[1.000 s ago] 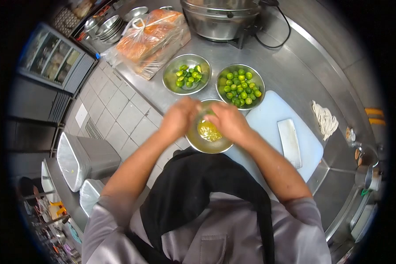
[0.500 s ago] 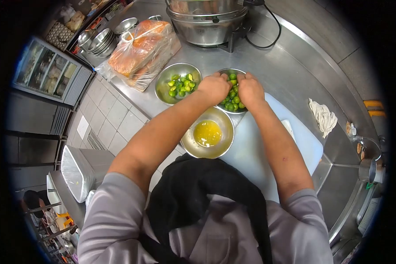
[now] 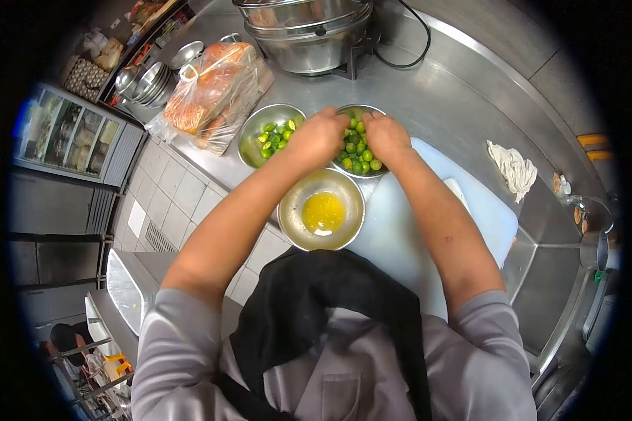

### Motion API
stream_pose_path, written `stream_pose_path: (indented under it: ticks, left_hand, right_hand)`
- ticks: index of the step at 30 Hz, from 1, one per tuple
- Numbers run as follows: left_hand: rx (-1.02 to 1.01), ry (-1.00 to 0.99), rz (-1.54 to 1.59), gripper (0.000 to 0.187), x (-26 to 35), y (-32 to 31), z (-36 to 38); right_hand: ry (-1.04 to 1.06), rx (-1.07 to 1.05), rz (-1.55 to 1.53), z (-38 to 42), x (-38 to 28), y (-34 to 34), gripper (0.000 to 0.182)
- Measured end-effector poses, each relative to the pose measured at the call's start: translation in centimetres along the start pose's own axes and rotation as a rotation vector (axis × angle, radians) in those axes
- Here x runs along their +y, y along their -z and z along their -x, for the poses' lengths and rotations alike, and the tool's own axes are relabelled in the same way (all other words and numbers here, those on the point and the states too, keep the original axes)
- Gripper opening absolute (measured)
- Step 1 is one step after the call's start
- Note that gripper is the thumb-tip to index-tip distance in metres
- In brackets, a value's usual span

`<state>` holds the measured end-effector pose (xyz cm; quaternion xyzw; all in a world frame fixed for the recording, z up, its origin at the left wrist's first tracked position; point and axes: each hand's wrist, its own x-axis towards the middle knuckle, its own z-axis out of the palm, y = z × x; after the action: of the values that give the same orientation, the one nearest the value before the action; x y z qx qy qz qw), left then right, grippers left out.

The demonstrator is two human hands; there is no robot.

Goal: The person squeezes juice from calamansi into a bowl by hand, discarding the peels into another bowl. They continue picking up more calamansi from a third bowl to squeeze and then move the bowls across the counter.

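Observation:
Small green limes (image 3: 357,156) fill a steel bowl (image 3: 367,175), with both of my hands over it. On its left side, my left hand (image 3: 319,138) has its fingers bent in over the rim. My right hand (image 3: 388,140) reaches over the right side, fingers curled down among the limes. What either hand pinches is hidden. Left of them, a second steel bowl (image 3: 251,128) has cut and squeezed lime pieces (image 3: 277,136). Nearest my body, a third steel bowl (image 3: 293,228) contains yellow juice (image 3: 324,212).
A white cutting board (image 3: 400,231) lies under my right forearm. A crumpled cloth (image 3: 512,170) is farther right. Behind are bagged bread-like loaves (image 3: 214,95), stacked steel bowls (image 3: 151,84) and a large steel appliance (image 3: 309,42) with a black cord. A lined bin (image 3: 128,291) stands lower left.
The view has shifted, so the bowls appear farther left. My left hand has drawn slightly left from the lime bowl's middle; more limes show between my hands.

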<state>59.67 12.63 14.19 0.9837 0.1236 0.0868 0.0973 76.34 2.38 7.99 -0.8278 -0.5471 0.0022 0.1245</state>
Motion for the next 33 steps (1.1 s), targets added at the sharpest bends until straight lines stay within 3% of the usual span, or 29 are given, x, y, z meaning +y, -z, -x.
stream_pose_path:
  ticks: [1,6,8,10,12,15,19,26,33]
  left_hand:
    - [0.143,-0.026,0.242,0.028,0.0,1.2,1.7]
    - [0.082,0.134,0.432,0.030,1.2,1.9,11.6]
    - [0.085,0.158,0.437,0.029,1.2,0.3,14.1]
    - [0.121,0.130,0.370,0.026,1.6,-1.2,15.4]
    - [0.110,0.156,0.319,0.024,1.7,-2.0,15.5]
    - [0.148,0.140,0.263,0.021,1.6,-3.3,15.7]
    - [0.168,0.122,0.170,0.022,1.9,-3.7,15.4]
    - [0.249,0.163,0.193,0.018,3.1,-2.5,15.6]
    - [0.140,0.255,0.335,0.019,2.8,-0.9,16.3]
  right_hand:
    - [0.043,-0.020,0.022,0.0,0.0,0.7,0.025]
    - [0.112,0.059,-0.154,1.9,-2.2,4.2,0.032]
    - [0.229,0.040,-0.561,4.2,-4.2,4.6,0.033]
    - [0.393,0.074,-0.553,7.2,-5.9,2.7,0.034]
    - [0.477,-0.075,-0.565,9.8,-7.4,2.6,0.032]
    - [0.416,-0.272,-0.516,11.7,-8.6,2.4,0.027]
    - [0.452,-0.233,-0.357,12.3,-8.8,2.0,0.013]
    - [0.524,-0.162,-0.249,12.3,-8.7,0.4,0.014]
    - [0.518,-0.001,-0.278,12.0,-9.3,0.1,0.019]
